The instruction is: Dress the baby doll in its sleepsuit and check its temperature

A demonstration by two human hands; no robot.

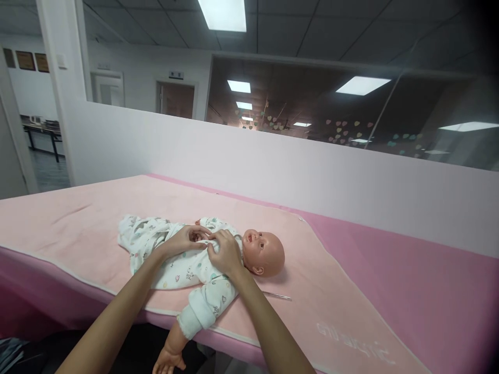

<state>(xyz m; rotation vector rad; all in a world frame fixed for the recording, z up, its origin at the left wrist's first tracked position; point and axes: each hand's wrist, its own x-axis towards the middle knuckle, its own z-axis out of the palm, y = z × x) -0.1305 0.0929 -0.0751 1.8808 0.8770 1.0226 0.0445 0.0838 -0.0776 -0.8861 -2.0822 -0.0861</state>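
A baby doll (268,254) lies on its back, its bald head to the right. It wears a white romper (177,272) with small coloured prints. My left hand (187,240) is on the doll's chest, thumb and fingers pinching the romper's front. Right beside it, nearer the doll's neck, my right hand (225,252) grips the same cloth with bent fingers. The fingertips of both hands almost meet; what exactly lies between them is too small to make out. One doll arm (175,343) hangs over the near edge, its sleeve cuff folded back.
A peach pad (93,213) with a white border covers much of a pink surface (429,265). Close to the doll's head lies a thin clear rod (277,296), perhaps a thermometer. Behind rises a white half wall (273,161) with glass above; a doorway opens at left.
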